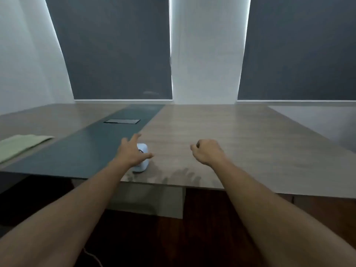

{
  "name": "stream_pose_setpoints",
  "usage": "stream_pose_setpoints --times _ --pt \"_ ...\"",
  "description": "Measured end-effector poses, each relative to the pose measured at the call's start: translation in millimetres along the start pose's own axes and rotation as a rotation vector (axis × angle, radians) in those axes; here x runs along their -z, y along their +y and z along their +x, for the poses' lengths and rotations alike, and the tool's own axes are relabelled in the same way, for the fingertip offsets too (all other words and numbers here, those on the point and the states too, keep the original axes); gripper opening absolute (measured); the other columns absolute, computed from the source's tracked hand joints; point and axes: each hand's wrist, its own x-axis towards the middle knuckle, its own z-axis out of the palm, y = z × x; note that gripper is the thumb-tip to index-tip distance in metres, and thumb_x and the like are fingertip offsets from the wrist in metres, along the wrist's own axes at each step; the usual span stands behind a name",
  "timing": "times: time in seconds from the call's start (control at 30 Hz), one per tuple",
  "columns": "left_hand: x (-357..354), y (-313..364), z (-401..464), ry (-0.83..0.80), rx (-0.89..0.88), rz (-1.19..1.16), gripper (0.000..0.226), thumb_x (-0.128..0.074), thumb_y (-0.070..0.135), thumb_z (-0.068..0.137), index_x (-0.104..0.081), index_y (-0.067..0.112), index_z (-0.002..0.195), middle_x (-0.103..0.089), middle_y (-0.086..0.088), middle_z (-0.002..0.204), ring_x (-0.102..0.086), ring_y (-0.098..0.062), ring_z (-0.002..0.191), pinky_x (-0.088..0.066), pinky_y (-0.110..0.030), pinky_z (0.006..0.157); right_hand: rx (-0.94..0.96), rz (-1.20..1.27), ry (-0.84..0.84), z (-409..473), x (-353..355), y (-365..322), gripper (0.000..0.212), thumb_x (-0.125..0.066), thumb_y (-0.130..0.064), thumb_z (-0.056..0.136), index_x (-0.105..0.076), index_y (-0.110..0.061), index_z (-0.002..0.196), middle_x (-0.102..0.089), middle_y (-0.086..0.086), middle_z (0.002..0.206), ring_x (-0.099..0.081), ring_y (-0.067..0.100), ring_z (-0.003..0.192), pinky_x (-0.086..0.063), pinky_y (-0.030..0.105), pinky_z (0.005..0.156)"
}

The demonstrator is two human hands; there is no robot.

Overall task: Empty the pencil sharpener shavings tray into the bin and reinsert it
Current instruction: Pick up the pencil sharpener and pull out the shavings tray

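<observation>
A small white pencil sharpener [143, 151] with rounded corners stands near the front edge of the wooden table [221, 132]. My left hand [132, 151] is spread over it with fingers apart, covering its left side; whether the palm touches it I cannot tell. My right hand [207, 152] hovers over the table to the right of the sharpener, fingers curled into a loose fist with nothing in it. The shavings tray is not visible as a separate part, and no bin is in view.
A dark blue-grey strip [81, 149] runs down the table with a cable hatch [122, 121] in it. A folded pale green cloth [19, 145] lies at the far left. A white cable [92, 256] lies on the dark floor below.
</observation>
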Motion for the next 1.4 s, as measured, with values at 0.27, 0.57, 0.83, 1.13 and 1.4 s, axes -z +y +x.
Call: stream_pose_setpoints --times 0.27,0.57,0.83,1.13,1.4 --pt "-27.9 -23.2 1.1 0.127 0.074 -0.129 0.068 -0.076 0.039 0.07 -0.048 0.028 0.131 -0.062 -0.012 0.125 -0.057 -0.036 0.113 -0.045 -0.04 0.092 0.015 0.15 0.048 2.8 -23.1 2.7 0.05 -0.042 -0.044 0.095 -0.072 -0.004 0.101 -0.072 0.017 0.105 -0.062 0.036 0.106 -0.053 0.041 0.087" --pt "-14.8 -6.0 5.3 0.088 0.305 -0.78 0.043 -0.056 0.04 0.072 -0.054 0.023 0.112 -0.06 -0.012 0.115 -0.06 -0.035 0.1 -0.059 -0.056 0.072 -0.015 0.474 -0.168 2.6 -32.6 -11.7 0.051 -0.047 -0.055 0.092 -0.07 -0.012 0.108 -0.07 0.003 0.1 -0.064 0.022 0.095 -0.049 0.033 0.081" --pt "-14.3 35.5 -4.6 -0.047 0.32 -1.025 0.041 -0.053 0.042 0.07 -0.059 0.021 0.104 -0.061 -0.015 0.112 -0.063 -0.036 0.094 -0.057 -0.043 0.054 -0.156 0.816 -0.357 -6.7 -26.4 -46.4 0.074 -0.035 -0.073 0.088 -0.061 -0.016 0.127 -0.07 0.008 0.116 -0.067 0.029 0.104 -0.056 0.041 0.083" --pt "-26.3 58.9 -15.2 -0.109 0.157 -0.969 0.05 -0.074 0.045 0.073 -0.06 0.015 0.11 -0.069 -0.01 0.106 -0.069 -0.029 0.088 -0.058 -0.041 0.054 -0.225 1.052 -0.328 -10.5 -22.3 -40.0 0.058 -0.049 -0.059 0.092 -0.065 -0.012 0.121 -0.067 0.012 0.122 -0.067 0.029 0.101 -0.059 0.037 0.078" --pt "-34.5 77.8 -16.5 -0.12 0.073 -0.923 0.02 -0.07 0.039 0.077 -0.056 0.03 0.088 -0.066 -0.003 0.101 -0.068 -0.023 0.087 -0.06 -0.039 0.057 -0.257 1.225 -0.283 -10.3 -19.0 -11.0 0.055 -0.063 -0.056 0.086 -0.069 -0.011 0.118 -0.071 0.007 0.106 -0.066 0.021 0.091 -0.058 0.034 0.073"
